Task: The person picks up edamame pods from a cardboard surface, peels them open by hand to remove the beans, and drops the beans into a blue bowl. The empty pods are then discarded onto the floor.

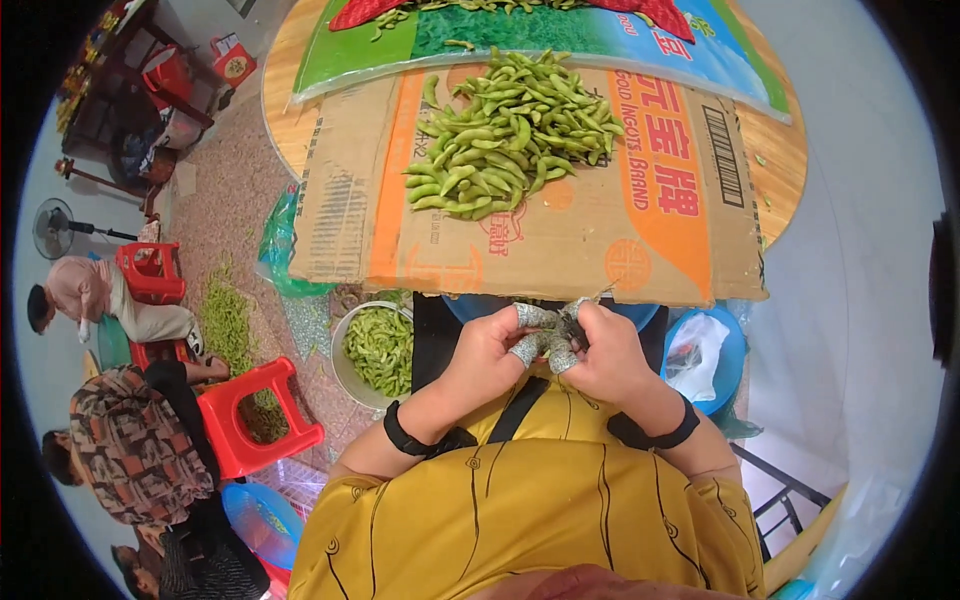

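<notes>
My left hand (490,352) and my right hand (607,350) meet just below the near edge of a flattened cardboard sheet (340,225). Silvery grey wraps cover the thumb and fingertips of both. Their fingertips are pinched together, and what they hold between them is too small and covered to make out. Beyond them on the cardboard lies a heap of green soybean pods (500,140). Below my hands, part of a blue basin (462,305) shows under the cardboard's edge.
A white bucket (341,365) of green pods stands left of my knees. On the right is a blue basin (735,365) with a white plastic bag. Red stools (228,440), more pods (225,320) on the floor and several seated people are at the left. A printed sack (370,60) lies across the round table (785,190).
</notes>
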{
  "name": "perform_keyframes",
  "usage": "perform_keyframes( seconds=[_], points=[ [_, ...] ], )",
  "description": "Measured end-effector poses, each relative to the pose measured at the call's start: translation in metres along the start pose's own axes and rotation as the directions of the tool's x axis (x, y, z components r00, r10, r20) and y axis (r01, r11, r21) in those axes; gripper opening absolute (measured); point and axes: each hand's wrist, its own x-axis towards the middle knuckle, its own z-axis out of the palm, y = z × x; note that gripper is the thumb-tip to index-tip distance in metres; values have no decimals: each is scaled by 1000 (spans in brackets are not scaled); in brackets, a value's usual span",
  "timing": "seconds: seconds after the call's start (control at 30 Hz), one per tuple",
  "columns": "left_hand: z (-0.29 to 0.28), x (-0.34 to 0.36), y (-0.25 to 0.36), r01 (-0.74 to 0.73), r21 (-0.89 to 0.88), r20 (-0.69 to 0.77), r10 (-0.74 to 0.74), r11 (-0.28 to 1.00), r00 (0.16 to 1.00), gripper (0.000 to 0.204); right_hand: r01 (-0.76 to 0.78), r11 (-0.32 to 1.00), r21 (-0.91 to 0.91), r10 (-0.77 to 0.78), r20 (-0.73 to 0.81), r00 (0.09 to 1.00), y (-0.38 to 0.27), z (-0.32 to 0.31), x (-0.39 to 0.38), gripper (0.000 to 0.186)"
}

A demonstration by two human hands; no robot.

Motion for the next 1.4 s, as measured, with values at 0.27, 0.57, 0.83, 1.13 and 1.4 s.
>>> perform_keyframes(
  seconds=[0.27,0.57,0.83,1.13,1.4],
  points=[
    [-50,-24,6,101,212,-144,-71,972,987,22,159,981,-109,-148,103,984,-2,-16,3,21],
    [-97,-72,-8,246,938,-296,195,242,935,20,236,906,-352,-340,-274,899,-23,-34,101,23],
    [-51,-25,42,-50,825,-219,401,563,889,17,269,835,-480,-472,-374,798,-15,-39,135,18],
    [-8,24,53,-330,546,-32,413,770,910,40,-206,665,718,216,79,973,-18,-33,36,14],
    [10,24,38,20,-84,-12,-21,996,1000,39,-336,689,642,275,197,941,-6,-38,-4,20]
  ],
)
